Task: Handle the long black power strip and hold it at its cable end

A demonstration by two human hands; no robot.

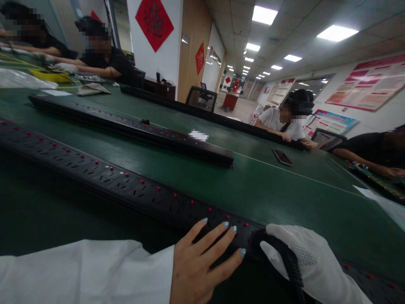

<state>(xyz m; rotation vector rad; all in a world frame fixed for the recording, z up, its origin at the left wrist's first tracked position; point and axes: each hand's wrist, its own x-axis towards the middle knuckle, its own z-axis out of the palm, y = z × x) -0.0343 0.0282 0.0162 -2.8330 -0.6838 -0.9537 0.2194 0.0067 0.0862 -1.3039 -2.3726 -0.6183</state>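
A long black power strip (142, 198) with a row of sockets and small red dots runs slantwise across the near part of the table. My left hand (205, 264), bare and with light blue nails, rests on it with spread fingers. Just to the right, my right hand (311, 257) in a white dotted glove grips a black plug (286, 253) with a ribbed cord end. The plug is at the strip's face; whether its pins sit in a socket is hidden.
Behind lies a second stack of black strips (126, 126), with another long black strip (190, 112) farther back. A phone (282, 157) lies on the green table (253, 190). Several people sit around it, one in white (295, 120) touching the far strip. White sheeting (382, 207) is at right.
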